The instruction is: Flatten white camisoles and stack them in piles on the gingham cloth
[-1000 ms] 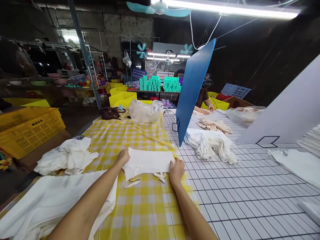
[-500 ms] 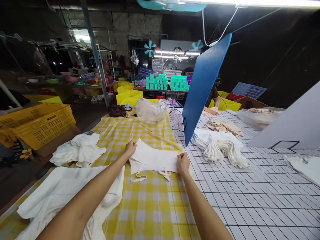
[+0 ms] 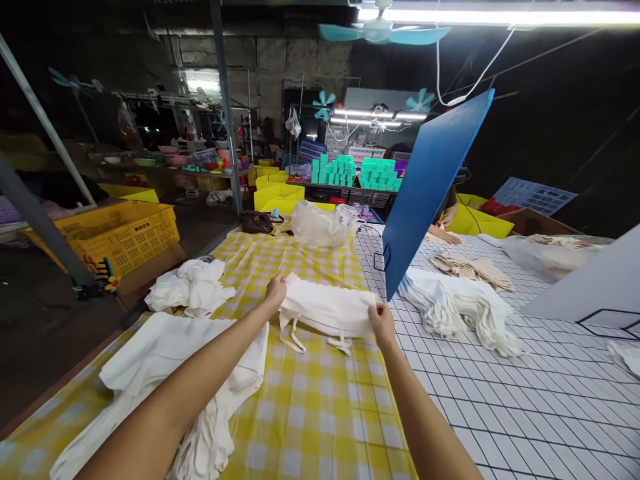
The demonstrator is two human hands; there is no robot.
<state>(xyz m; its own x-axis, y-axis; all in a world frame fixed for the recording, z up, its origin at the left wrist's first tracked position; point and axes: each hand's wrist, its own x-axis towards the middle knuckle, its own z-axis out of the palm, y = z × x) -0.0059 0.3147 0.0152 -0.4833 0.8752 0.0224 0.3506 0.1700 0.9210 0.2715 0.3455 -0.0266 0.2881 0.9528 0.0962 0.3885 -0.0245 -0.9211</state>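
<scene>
No text, label, brand or number could be read anywhere: the dark marking on the side of the yellow crate (image 3: 125, 233) was too small and blurred to make out, and the black outline drawn on the blue board (image 3: 430, 193) was only a shape, not lettering.

Co-worker's body (image 3: 451, 200) behind blue board (image 3: 430, 193), fingertips perhaps under white cloth (image 3: 327, 310)
</scene>
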